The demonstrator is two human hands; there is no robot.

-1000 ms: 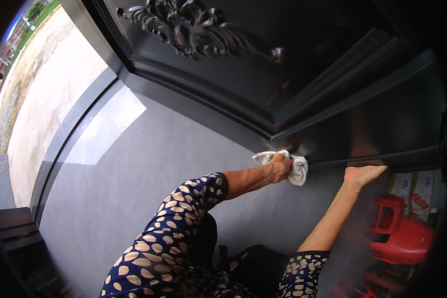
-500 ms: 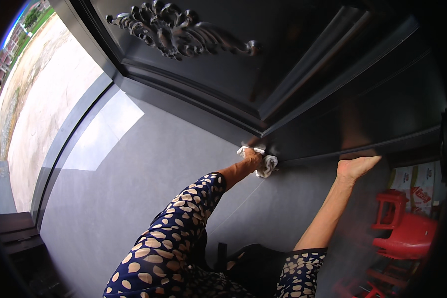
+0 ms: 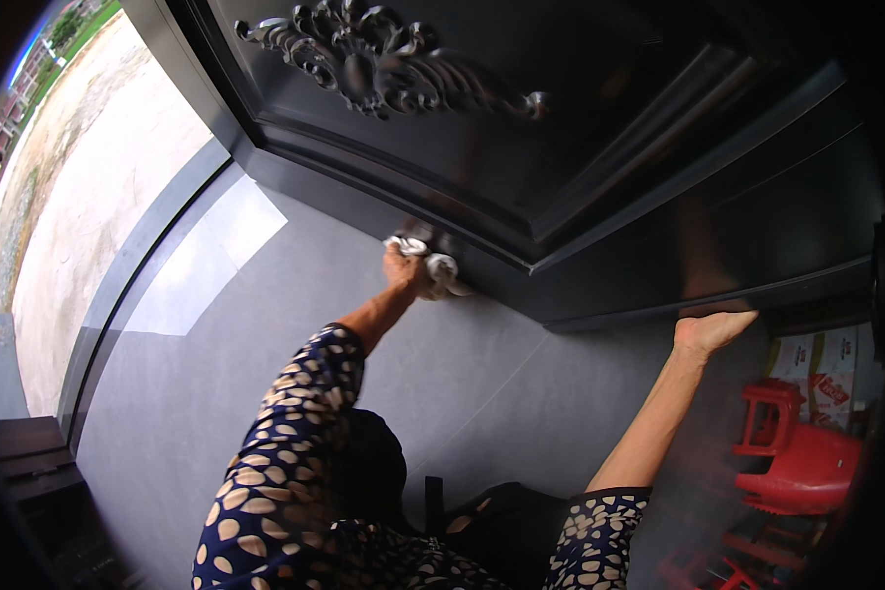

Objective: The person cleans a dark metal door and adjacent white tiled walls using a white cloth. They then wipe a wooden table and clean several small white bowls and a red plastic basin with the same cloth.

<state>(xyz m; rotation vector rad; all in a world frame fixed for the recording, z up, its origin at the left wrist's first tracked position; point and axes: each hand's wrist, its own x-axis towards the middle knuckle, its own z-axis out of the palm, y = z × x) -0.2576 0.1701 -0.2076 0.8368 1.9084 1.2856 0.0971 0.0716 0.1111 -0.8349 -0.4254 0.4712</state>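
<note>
My left hand (image 3: 405, 270) grips a crumpled white cloth (image 3: 435, 265) and presses it against the lower rail of a glossy black door (image 3: 659, 147), near its bottom edge. The door bears a carved scroll ornament (image 3: 383, 64) on its panel. My right hand (image 3: 713, 329) holds the bottom corner of the door at the right, fingers bent over its edge. Both forearms reach up from sleeves of dark blue cloth with cream spots.
Grey floor tiles (image 3: 216, 393) lie below the door, and a dark threshold strip (image 3: 138, 265) runs at the left with sunlit pale ground beyond. A red plastic stool (image 3: 801, 457) and printed cartons (image 3: 821, 364) stand at the right. Dark steps (image 3: 29, 462) sit at lower left.
My left hand has slid the cloth leftward along the door's lower rail. My right hand has stayed on the door's corner.
</note>
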